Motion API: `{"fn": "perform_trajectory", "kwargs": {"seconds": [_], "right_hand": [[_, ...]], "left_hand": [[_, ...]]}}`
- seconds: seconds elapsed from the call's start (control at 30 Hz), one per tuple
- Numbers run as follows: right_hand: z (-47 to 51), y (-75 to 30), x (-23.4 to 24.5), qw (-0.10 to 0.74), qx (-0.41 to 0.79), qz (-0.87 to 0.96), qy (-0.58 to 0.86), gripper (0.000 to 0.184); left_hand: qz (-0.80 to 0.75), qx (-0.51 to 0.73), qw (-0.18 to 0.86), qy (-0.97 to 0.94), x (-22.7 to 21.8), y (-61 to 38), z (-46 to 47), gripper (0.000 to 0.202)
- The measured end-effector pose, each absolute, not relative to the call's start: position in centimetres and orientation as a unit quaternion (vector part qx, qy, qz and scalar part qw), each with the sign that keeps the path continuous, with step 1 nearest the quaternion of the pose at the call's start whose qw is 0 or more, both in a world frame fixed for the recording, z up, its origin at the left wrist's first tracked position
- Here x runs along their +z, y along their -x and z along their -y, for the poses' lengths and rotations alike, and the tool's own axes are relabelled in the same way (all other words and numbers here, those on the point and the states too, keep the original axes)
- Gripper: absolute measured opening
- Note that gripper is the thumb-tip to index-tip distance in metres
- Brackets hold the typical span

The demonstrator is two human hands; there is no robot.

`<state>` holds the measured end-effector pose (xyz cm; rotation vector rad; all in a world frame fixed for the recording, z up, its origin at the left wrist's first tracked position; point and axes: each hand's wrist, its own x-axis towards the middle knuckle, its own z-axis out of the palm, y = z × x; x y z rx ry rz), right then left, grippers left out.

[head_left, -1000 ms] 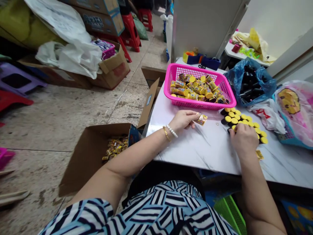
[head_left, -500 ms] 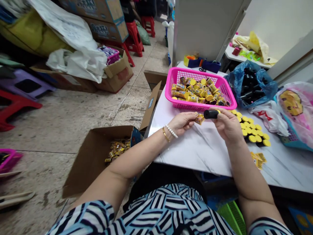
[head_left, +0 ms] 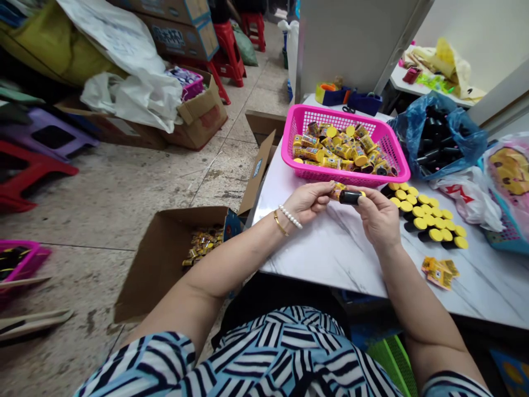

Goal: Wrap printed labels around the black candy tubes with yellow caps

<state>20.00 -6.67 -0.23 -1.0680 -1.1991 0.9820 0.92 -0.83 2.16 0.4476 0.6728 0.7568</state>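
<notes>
My left hand pinches a small yellow printed sleeve over the white marble table. My right hand grips a black tube with a yellow cap, held sideways with its end at the sleeve. Just right of my hands stand several black tubes with yellow caps in rows. A few loose yellow sleeves lie near the table's front edge. Behind my hands a pink basket holds several wrapped yellow tubes.
A blue bag of black tubes and other plastic bags sit at the back right. An open cardboard box with yellow sleeves stands on the floor at the left. Boxes, bags and plastic stools crowd the far floor.
My right hand picked a black tube from the rows and brought it leftward to the sleeve in my left hand. Both hands now meet in front of the pink basket.
</notes>
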Motion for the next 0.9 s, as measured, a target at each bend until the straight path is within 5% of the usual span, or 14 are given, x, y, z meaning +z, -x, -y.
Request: {"fn": "perform_trajectory", "kwargs": {"seconds": [0.9], "right_hand": [[7.8, -18.8, 0.0, 0.587, 0.249, 0.597, 0.487, 0.026]], "left_hand": [[-0.299, 0.377, 0.829, -0.283, 1.4, -1.0, 1.2, 0.012]]}}
